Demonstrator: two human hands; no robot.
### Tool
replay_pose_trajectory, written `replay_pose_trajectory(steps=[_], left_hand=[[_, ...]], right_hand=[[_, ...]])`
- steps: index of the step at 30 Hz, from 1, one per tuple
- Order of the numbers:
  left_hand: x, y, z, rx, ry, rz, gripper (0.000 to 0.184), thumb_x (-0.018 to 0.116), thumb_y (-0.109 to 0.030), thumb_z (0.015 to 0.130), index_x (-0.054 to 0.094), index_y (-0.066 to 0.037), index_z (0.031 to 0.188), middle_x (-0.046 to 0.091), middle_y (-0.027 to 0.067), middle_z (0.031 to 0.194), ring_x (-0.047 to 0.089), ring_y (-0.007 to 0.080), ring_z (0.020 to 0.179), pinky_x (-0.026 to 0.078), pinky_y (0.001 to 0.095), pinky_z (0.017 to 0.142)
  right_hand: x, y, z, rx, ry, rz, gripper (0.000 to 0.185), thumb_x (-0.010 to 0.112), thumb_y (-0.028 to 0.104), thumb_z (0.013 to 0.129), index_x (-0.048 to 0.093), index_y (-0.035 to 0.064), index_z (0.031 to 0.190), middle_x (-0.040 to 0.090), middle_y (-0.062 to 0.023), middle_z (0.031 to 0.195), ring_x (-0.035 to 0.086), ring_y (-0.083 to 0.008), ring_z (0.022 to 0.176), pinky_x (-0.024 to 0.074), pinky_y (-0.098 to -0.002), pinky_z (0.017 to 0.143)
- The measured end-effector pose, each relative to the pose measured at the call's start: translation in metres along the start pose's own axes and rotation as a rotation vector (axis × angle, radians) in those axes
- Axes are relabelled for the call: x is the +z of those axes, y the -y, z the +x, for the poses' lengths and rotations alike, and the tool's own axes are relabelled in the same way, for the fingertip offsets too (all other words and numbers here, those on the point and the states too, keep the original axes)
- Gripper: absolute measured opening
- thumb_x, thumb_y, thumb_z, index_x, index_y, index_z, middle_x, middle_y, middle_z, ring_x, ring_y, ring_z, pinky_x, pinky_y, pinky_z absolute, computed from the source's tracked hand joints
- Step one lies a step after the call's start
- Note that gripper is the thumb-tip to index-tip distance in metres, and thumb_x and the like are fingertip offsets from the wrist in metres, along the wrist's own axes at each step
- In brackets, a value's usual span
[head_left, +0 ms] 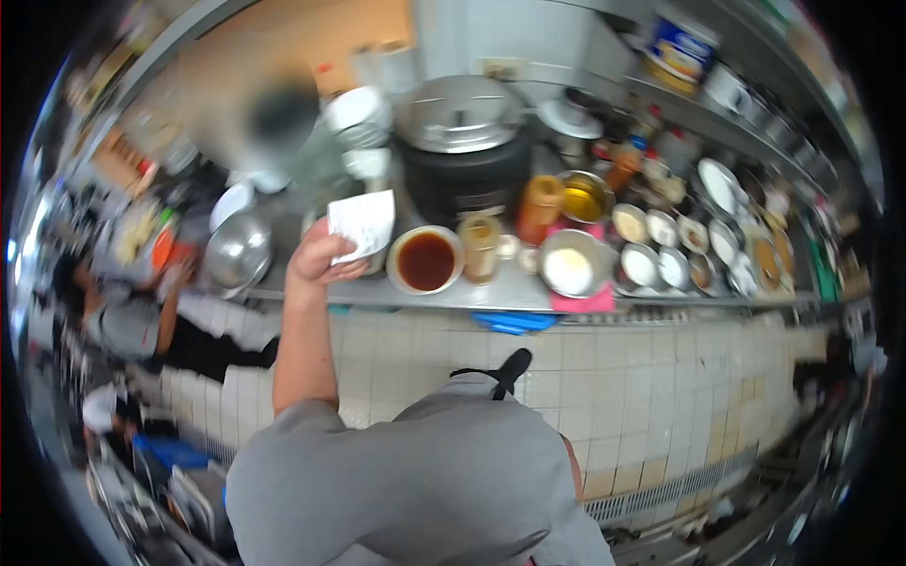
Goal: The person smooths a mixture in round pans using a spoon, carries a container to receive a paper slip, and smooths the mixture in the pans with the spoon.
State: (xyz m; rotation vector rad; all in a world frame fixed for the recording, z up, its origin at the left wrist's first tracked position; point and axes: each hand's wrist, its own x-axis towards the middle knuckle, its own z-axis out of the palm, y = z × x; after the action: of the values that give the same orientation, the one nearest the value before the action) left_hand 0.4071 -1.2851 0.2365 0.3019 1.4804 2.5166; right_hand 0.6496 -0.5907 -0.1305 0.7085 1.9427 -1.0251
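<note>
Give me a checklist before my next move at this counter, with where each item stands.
1. Paper slip held: ok, in the left hand's grip.
2. Writing on it readable: not ok, too blurred here.
3. Right hand free: cannot tell, out of view.
4. Bowl of dark liquid well back from the counter edge: not ok, near the front.
5. Large cooker covered: ok, lid on.

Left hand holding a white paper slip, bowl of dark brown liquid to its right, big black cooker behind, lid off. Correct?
No, the head view shows the lid on the cooker. The rest is right: white paper slip in the left hand, bowl to its right, cooker behind.
</note>
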Motion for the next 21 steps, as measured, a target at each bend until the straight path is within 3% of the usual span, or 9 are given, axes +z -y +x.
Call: replay_pose_trajectory(steps=[2,5,6,7,11,15,18,20,21], left_hand=[[0.037,0.010,0.057,0.010,0.034,0.178,0.055,0.074,-0.009,0.086,0.057,0.008,0.135,0.067,0.0093,0.092,0.048,0.0095,0.052,0.035,0.0277,0.044],[0.096,0.021,0.150,0.032,-0.029,0.473,0.040,0.084,-0.012,0.086,0.068,-0.002,0.122,0.071,0.0021,0.104,0.067,0.0109,0.082,0.054,0.0271,0.071],[0.120,0.021,0.185,0.162,0.025,0.512,0.032,0.084,-0.010,0.087,0.071,-0.004,0.117,0.073,0.0021,0.109,0.070,0.0129,0.095,0.056,0.0308,0.085],[0.146,0.019,0.219,0.287,-0.050,0.650,0.028,0.081,-0.008,0.089,0.071,-0.003,0.115,0.073,0.0029,0.111,0.070,0.0144,0.098,0.055,0.0341,0.088],[0.183,0.013,0.369,0.462,-0.197,0.542,0.043,0.071,-0.001,0.095,0.065,-0.001,0.137,0.072,0.0066,0.117,0.071,0.0147,0.094,0.057,0.0299,0.079],[0.248,-0.013,0.436,0.500,-0.144,0.596,0.050,0.067,-0.001,0.099,0.060,-0.004,0.149,0.072,0.0085,0.116,0.072,0.0153,0.092,0.058,0.0277,0.072],[0.268,-0.020,0.473,0.510,-0.312,0.811,0.033,0.065,0.000,0.103,0.069,0.002,0.137,0.073,0.0111,0.115,0.074,0.0188,0.096,0.066,0.0301,0.077],[0.266,-0.032,0.524,0.545,-0.391,0.678,0.025,0.065,-0.001,0.104,0.074,0.005,0.127,0.073,0.0130,0.121,0.075,0.0208,0.102,0.067,0.0332,0.085],[0.257,-0.040,0.556,0.492,-0.367,0.696,0.031,0.063,-0.003,0.106,0.069,0.007,0.135,0.073,0.0138,0.126,0.074,0.0226,0.109,0.066,0.0360,0.093]], right_hand=[[-0.013,-0.003,0.000,0.005,-0.042,0.068,0.029,0.076,0.039,0.092,0.080,0.0114,0.103,0.077,-0.0154,0.099,0.074,-0.0305,0.095,0.0605,-0.0471,0.088],[-0.041,-0.004,0.002,0.024,-0.087,0.131,0.029,0.076,0.039,0.092,0.080,0.0113,0.102,0.077,-0.0153,0.099,0.074,-0.0303,0.094,0.0605,-0.0471,0.088],[-0.053,-0.003,0.001,0.039,-0.099,0.154,0.029,0.076,0.039,0.092,0.080,0.0113,0.102,0.077,-0.0152,0.099,0.074,-0.0303,0.094,0.0605,-0.0471,0.088],[-0.063,-0.004,0.002,0.056,-0.114,0.176,0.029,0.076,0.039,0.092,0.080,0.0113,0.102,0.077,-0.0152,0.098,0.074,-0.0302,0.094,0.0605,-0.0470,0.088],[-0.102,-0.007,0.006,0.112,-0.152,0.253,0.029,0.076,0.039,0.092,0.080,0.0113,0.101,0.077,-0.0151,0.098,0.074,-0.0299,0.093,0.0606,-0.0470,0.088],[-0.133,-0.017,0.026,0.127,-0.164,0.299,0.029,0.076,0.039,0.092,0.080,0.0112,0.100,0.076,-0.0150,0.097,0.074,-0.0297,0.092,0.0606,-0.0470,0.087],[-0.158,-0.025,0.043,0.104,-0.145,0.301,0.029,0.076,0.039,0.093,0.080,0.0112,0.099,0.076,-0.0149,0.097,0.074,-0.0295,0.092,0.0606,-0.0469,0.087],[-0.176,-0.033,0.055,0.080,-0.127,0.285,0.029,0.076,0.039,0.093,0.080,0.0111,0.099,0.076,-0.0148,0.096,0.074,-0.0294,0.091,0.0606,-0.0469,0.087],[-0.186,-0.038,0.062,0.064,-0.117,0.278,0.029,0.076,0.039,0.093,0.080,0.0111,0.099,0.076,-0.0148,0.096,0.074,-0.0293,0.091,0.0606,-0.0469,0.087]])
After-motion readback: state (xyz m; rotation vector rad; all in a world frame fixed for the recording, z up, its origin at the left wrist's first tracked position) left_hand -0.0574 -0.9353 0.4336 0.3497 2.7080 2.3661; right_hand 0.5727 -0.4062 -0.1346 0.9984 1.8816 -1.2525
